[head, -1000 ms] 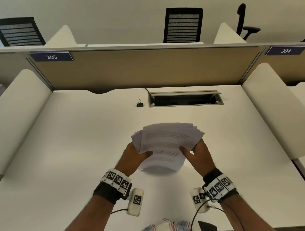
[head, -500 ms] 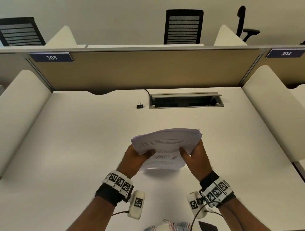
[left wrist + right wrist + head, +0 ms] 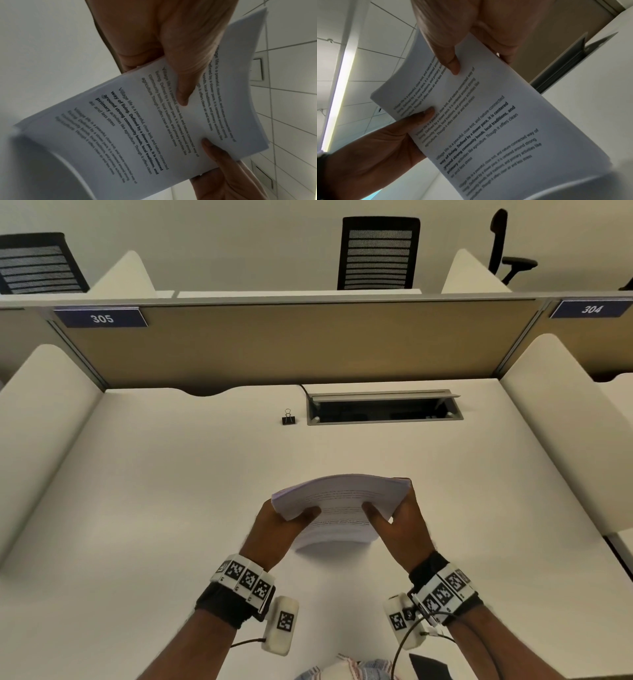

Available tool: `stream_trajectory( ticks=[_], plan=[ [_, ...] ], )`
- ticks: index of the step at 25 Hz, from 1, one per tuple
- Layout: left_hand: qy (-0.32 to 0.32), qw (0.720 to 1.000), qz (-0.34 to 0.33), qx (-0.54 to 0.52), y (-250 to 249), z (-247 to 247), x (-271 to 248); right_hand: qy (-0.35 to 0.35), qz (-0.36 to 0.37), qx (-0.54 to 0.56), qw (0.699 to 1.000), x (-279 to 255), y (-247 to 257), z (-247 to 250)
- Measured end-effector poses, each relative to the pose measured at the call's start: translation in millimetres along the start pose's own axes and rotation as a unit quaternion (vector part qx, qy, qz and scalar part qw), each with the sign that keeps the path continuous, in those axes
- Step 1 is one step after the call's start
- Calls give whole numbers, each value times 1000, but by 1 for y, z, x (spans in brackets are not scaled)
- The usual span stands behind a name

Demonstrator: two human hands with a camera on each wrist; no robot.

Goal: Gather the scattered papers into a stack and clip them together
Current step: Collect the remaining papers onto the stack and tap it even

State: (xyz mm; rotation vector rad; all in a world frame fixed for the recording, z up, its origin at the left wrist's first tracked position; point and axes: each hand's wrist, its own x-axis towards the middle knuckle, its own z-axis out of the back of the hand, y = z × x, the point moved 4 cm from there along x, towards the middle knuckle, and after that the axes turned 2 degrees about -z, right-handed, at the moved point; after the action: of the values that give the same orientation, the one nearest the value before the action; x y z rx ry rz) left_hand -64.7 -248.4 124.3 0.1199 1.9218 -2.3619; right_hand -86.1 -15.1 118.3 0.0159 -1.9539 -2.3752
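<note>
A stack of printed white papers (image 3: 337, 505) stands on its lower edge on the desk, tilted towards me and bowed. My left hand (image 3: 284, 525) grips its left side, thumb on the front page. My right hand (image 3: 400, 522) grips the right side the same way. The wrist views show the text page of the stack of papers (image 3: 154, 121) (image 3: 479, 121) with both thumbs pressed on it and fingers behind. A small black binder clip (image 3: 288, 418) sits far back on the desk, well beyond the papers.
A white desk (image 3: 171, 508) is bounded by white side panels and a tan divider (image 3: 294, 344) at the back. An open cable tray (image 3: 383, 409) sits in the desk to the right of the clip. Black chairs stand beyond the divider.
The fanned, uneven sheets have come together into a squarer stack. Both hands have kept their grip and shifted slightly as the papers settled on the desk.
</note>
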Motion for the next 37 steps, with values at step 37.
stream_trajectory(
  ticks=[37],
  plan=[
    [-29,1000,-4,6,2,3,-1,34,-73,-27,996,13,-24,-2]
  ],
)
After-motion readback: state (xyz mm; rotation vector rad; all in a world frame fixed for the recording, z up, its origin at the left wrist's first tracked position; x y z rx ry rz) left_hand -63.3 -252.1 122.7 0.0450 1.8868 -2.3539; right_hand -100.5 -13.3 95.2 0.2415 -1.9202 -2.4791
